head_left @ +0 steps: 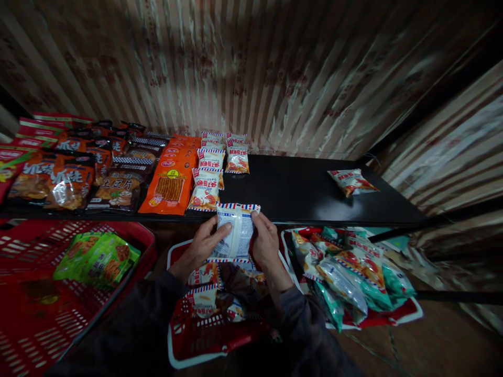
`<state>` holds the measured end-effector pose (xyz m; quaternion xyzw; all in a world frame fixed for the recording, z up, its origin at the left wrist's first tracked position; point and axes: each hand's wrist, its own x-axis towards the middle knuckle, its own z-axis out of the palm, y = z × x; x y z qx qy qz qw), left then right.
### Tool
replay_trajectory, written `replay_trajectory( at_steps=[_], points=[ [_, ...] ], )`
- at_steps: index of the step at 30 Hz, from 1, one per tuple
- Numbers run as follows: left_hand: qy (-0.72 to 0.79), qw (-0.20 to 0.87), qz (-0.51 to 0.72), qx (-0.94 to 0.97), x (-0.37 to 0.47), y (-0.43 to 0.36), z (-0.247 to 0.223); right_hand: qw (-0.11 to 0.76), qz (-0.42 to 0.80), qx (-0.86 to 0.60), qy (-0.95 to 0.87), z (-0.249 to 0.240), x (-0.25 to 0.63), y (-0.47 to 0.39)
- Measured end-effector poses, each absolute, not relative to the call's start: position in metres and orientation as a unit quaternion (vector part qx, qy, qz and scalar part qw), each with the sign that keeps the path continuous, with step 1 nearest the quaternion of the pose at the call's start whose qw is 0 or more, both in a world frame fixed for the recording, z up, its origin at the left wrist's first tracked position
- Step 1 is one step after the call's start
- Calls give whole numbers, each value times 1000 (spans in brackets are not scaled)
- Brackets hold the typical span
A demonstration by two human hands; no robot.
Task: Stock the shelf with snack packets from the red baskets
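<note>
Between my two hands is a white snack bag (234, 235) with a red-and-blue striped edge, its printed back turned up toward me. My left hand (206, 241) grips its left side, thumb lying across the back. On the right side, my right hand (265, 238) pinches the edge near the upper corner. Just beyond the bag, matching snack bags (205, 189) stand in a row on the black shelf (283, 193), with a shorter row (238, 158) beside them. Below my hands, a red basket (220, 343) with a white rim holds more of these bags.
Orange packets (170, 183), dark potato-chip packets (118, 183) and other snacks fill the shelf's left. One bag (351, 181) lies alone at right. A basket (412, 309) of white and teal bags stands at right; a red basket (137, 235) with green packets (98, 259) at left.
</note>
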<state>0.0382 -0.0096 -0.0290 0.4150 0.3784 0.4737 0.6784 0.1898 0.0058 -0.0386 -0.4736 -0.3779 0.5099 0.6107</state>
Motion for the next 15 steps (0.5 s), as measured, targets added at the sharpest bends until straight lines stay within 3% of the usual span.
replay_trajectory(
  at_steps=[15],
  points=[
    [344,716,417,442,40,-9,-37,650,508,-502,-261,-31,192,12]
  ],
)
